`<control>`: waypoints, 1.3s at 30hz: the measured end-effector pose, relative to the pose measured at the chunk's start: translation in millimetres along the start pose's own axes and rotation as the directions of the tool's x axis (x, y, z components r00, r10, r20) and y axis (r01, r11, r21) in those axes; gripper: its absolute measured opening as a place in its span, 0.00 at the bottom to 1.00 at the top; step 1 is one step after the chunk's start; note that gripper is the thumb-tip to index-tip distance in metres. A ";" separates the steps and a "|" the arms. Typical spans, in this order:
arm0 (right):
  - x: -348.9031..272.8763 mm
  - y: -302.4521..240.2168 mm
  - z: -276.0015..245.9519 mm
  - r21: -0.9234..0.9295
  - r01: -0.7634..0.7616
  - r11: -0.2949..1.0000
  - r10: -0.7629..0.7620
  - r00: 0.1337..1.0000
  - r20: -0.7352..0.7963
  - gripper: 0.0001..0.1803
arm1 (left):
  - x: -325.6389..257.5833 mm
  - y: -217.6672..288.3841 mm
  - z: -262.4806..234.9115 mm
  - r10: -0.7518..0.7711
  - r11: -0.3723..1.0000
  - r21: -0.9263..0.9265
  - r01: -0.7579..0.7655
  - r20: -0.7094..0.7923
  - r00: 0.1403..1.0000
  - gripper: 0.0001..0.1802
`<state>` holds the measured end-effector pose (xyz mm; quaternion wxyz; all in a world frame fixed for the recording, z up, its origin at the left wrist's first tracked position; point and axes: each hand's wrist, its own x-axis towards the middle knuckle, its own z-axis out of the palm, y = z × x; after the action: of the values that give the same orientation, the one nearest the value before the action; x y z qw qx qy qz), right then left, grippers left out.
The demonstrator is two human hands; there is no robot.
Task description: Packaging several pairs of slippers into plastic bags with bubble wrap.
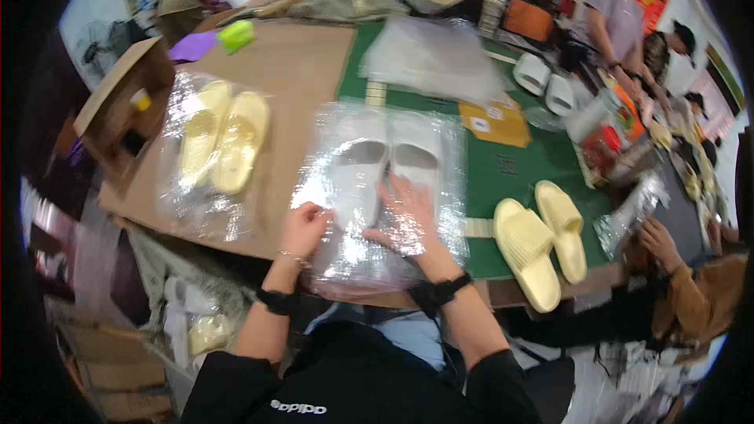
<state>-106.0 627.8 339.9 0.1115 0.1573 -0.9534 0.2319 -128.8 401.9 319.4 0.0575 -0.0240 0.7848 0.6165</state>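
Bagged white slides (390,166) run lengthwise toward frame top; right hand (405,216) flat on top, left hand (303,228) pinching the bag's (345,255) near-left edge.

Hidden, cropped and blurred parts at the packing bench

Glare on the clear plastic bag (377,188) blurred the heels of the white slippers (389,161) inside it, and the right hand (404,216) covered part of them. The left hand (305,229) had its fingertips tucked out of sight at the bag's edge. The near rim of the bench (510,165) lay behind both forearms. A second bagged yellow pair (224,137) showed no detail through the wrinkled film. Far workers at the upper right were too small to read.
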 end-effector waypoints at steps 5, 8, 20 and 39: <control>-45.9 -23.2 -23.1 -0.113 0.090 0.990 -0.094 0.995 -0.033 0.30 | 2.2 -2.0 1.7 0.022 1.000 -0.013 -0.022 -0.014 1.000 0.13; -78.7 -26.1 -26.2 0.001 -0.030 1.000 0.030 0.996 -0.081 0.28 | 11.6 -7.8 -10.4 -0.047 0.984 -0.171 0.051 0.026 0.999 0.13; -103.4 -21.4 -14.6 0.004 -0.095 0.995 0.094 0.986 -0.136 0.23 | 30.4 40.8 8.6 -0.320 0.932 -0.058 0.357 0.330 0.888 0.21; -106.3 -23.7 -14.5 0.063 0.047 0.997 -0.034 0.981 -0.192 0.23 | 94.4 82.8 -230.5 0.036 0.992 -0.111 -0.051 -0.130 0.991 0.15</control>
<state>2.8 641.2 331.8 0.2017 0.1576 -0.9265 0.2757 -245.4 201.1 441.7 -0.0079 -0.0496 0.7507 0.6588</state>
